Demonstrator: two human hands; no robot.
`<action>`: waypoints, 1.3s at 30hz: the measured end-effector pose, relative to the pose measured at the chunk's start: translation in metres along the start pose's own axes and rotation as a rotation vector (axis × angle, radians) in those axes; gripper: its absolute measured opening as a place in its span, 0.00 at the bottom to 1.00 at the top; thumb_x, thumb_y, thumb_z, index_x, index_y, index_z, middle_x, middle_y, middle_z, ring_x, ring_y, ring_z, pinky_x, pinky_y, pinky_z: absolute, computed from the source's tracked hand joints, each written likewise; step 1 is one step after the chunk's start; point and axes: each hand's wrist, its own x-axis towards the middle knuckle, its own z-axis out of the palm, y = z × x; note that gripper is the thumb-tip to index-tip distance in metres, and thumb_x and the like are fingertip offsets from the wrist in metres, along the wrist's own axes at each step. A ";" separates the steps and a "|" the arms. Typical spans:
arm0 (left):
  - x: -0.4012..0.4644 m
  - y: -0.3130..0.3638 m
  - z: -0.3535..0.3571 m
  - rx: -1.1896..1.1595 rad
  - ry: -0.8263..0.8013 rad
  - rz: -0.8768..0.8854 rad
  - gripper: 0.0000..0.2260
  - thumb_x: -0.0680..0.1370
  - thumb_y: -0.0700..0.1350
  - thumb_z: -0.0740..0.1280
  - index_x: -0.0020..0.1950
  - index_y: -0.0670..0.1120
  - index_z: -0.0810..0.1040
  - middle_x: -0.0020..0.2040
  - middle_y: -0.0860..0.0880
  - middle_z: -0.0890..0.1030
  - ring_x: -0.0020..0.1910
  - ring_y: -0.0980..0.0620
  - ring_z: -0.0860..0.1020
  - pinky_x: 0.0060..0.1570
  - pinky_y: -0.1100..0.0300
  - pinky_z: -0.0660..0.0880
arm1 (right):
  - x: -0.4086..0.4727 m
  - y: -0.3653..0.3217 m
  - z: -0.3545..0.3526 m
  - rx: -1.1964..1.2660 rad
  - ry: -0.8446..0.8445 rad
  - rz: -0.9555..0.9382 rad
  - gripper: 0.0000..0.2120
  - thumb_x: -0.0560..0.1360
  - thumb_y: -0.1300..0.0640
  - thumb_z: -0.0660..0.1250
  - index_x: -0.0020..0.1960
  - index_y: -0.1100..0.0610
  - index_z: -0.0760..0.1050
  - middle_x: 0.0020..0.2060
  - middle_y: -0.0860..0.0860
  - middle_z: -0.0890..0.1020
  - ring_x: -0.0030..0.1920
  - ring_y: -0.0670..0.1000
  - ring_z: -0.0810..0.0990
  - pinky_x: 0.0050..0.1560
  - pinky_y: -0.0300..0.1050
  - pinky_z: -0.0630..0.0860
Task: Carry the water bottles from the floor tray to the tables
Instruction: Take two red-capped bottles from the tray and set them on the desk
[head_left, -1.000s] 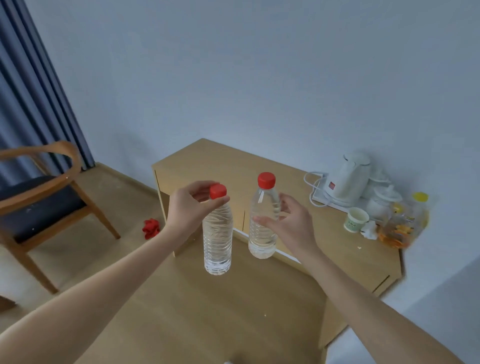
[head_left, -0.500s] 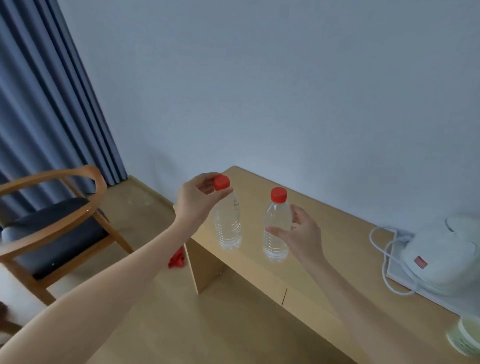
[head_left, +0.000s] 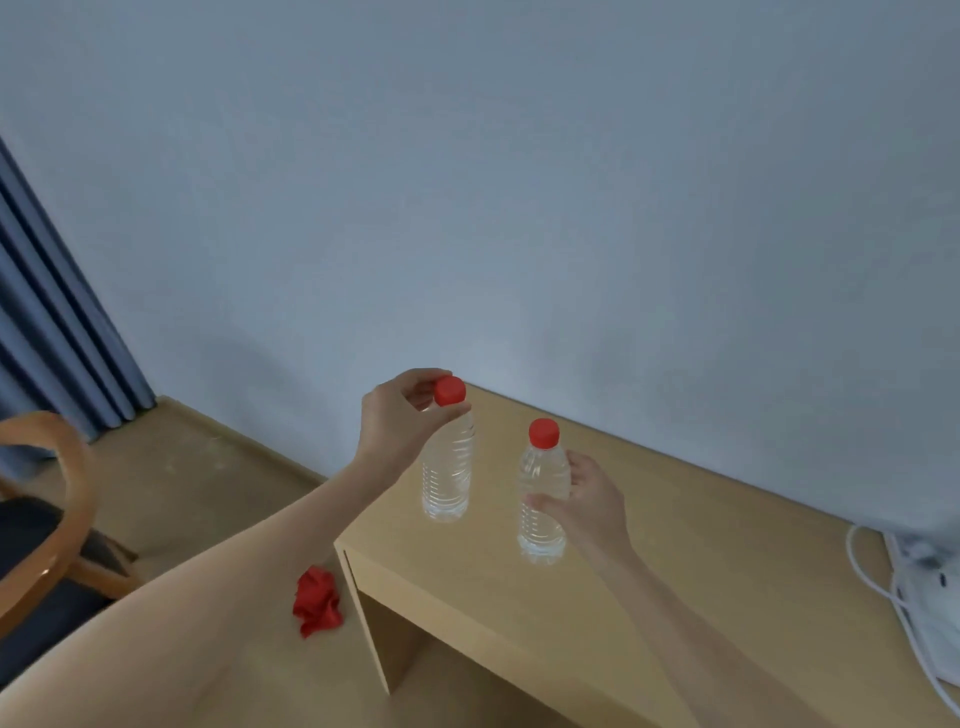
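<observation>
Two clear water bottles with red caps are over the left end of a light wooden table (head_left: 649, 582). My left hand (head_left: 400, 415) pinches the left bottle (head_left: 448, 467) at its neck, just below the cap. My right hand (head_left: 587, 501) wraps the body of the right bottle (head_left: 543, 493) from the right side. Both bottles are upright, their bases at or just above the tabletop; contact cannot be told. The floor tray is out of view.
A white cord (head_left: 883, 587) and part of a white appliance base (head_left: 930, 582) lie at the table's right end. A crumpled red cloth (head_left: 317, 608) lies on the floor by the table's left leg. A wooden chair (head_left: 47, 525) stands left, blue curtains (head_left: 57, 332) behind it.
Both hands have carried the bottles forward and down over the table's left end. The view has shifted closer; the kettle has slid out of frame on the right.
</observation>
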 end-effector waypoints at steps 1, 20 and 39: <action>0.017 -0.004 -0.004 0.002 -0.023 0.005 0.17 0.66 0.41 0.77 0.52 0.51 0.81 0.46 0.57 0.83 0.47 0.63 0.80 0.46 0.75 0.74 | 0.010 -0.002 0.012 0.006 0.012 0.017 0.21 0.59 0.60 0.78 0.43 0.42 0.72 0.44 0.41 0.81 0.46 0.42 0.79 0.43 0.34 0.71; 0.229 -0.084 0.060 -0.017 -0.106 -0.036 0.17 0.65 0.40 0.78 0.51 0.51 0.80 0.45 0.54 0.83 0.46 0.57 0.81 0.51 0.68 0.76 | 0.189 0.030 0.090 0.048 0.167 0.134 0.24 0.60 0.60 0.78 0.46 0.42 0.71 0.48 0.44 0.80 0.52 0.47 0.78 0.53 0.42 0.75; 0.263 -0.144 0.049 -0.028 -0.539 0.042 0.40 0.65 0.43 0.78 0.71 0.56 0.60 0.69 0.48 0.67 0.66 0.52 0.70 0.65 0.61 0.67 | 0.196 0.036 0.121 -0.103 0.150 0.143 0.38 0.61 0.53 0.76 0.66 0.40 0.62 0.62 0.45 0.74 0.62 0.47 0.72 0.59 0.45 0.72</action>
